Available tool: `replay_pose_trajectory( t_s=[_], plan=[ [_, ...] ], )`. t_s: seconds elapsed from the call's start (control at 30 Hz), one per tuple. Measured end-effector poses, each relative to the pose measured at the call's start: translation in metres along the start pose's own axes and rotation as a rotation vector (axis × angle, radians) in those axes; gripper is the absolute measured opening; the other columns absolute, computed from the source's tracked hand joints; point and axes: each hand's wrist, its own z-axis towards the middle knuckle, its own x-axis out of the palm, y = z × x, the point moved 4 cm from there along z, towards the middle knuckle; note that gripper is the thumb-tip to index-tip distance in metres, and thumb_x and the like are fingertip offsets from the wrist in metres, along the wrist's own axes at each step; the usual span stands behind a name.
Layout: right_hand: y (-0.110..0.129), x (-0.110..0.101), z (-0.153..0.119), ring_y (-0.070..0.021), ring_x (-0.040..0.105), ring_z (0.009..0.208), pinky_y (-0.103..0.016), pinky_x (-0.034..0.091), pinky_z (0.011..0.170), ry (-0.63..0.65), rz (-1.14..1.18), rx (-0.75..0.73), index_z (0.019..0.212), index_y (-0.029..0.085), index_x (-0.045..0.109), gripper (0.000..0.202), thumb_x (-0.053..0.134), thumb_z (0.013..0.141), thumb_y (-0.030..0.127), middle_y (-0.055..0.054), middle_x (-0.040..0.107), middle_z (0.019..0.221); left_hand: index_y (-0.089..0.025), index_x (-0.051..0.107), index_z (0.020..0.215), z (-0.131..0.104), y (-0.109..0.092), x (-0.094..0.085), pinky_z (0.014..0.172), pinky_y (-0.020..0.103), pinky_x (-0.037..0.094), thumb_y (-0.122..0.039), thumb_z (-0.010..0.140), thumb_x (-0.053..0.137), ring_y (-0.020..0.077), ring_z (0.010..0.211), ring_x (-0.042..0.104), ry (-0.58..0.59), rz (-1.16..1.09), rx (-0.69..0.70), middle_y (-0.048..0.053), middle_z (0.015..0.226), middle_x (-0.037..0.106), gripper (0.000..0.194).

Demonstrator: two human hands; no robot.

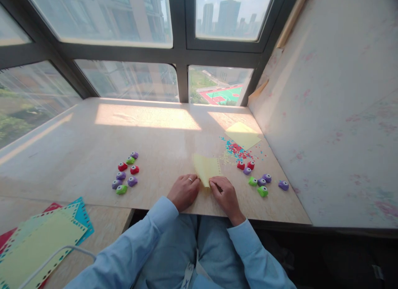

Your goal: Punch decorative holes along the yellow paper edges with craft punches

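Observation:
A sheet of pale yellow paper [207, 168] stands bent at the near edge of the table, with a row of small punched holes along its right side. My left hand [184, 192] pinches its lower left corner, a ring on one finger. Opposite it, my right hand [226, 196] is closed on the paper's lower right corner. To the right lie several small one-eyed hole punches in red [241, 165], purple [283, 185] and green [263, 191]. More of them, such as a green punch [121, 190], form a group on the left.
Red, blue and yellow paper dots [238, 150] are scattered at the right, beside a flat yellow sheet [243, 134]. Punched coloured sheets [46, 235] lie stacked on a lower-left surface, crossed by a white cable [79, 249]. A wall [336, 127] bounds the right side; windows stand behind.

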Motion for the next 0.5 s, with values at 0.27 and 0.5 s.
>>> replay_pose_trajectory(
  t_s=[0.27, 0.5],
  plan=[
    [-0.004, 0.000, -0.001, -0.0238, 0.066, 0.093, -0.043, 0.052, 0.088, -0.007, 0.019, 0.025, 0.093, 0.022, 0.072, 0.016, 0.057, 0.090, 0.023, -0.008, 0.074, 0.094, -0.019, 0.064, 0.087, -0.016, 0.047, -0.016, 0.066, 0.028, 0.052, -0.014, 0.090, 0.050, 0.0176, 0.074, 0.066, -0.375, -0.162, -0.337, 0.005, 0.083, 0.070, 0.015],
    [-0.004, 0.000, -0.001, -0.0235, 0.066, 0.094, -0.042, 0.051, 0.089, -0.001, 0.026, 0.035, 0.094, 0.022, 0.072, 0.016, 0.057, 0.091, 0.023, -0.008, 0.074, 0.095, -0.020, 0.069, 0.084, 0.001, 0.057, -0.033, 0.067, 0.028, 0.056, -0.020, 0.082, 0.063, 0.0153, 0.068, 0.067, -0.522, -0.474, -0.399, 0.003, 0.081, 0.075, 0.007]
  ],
)
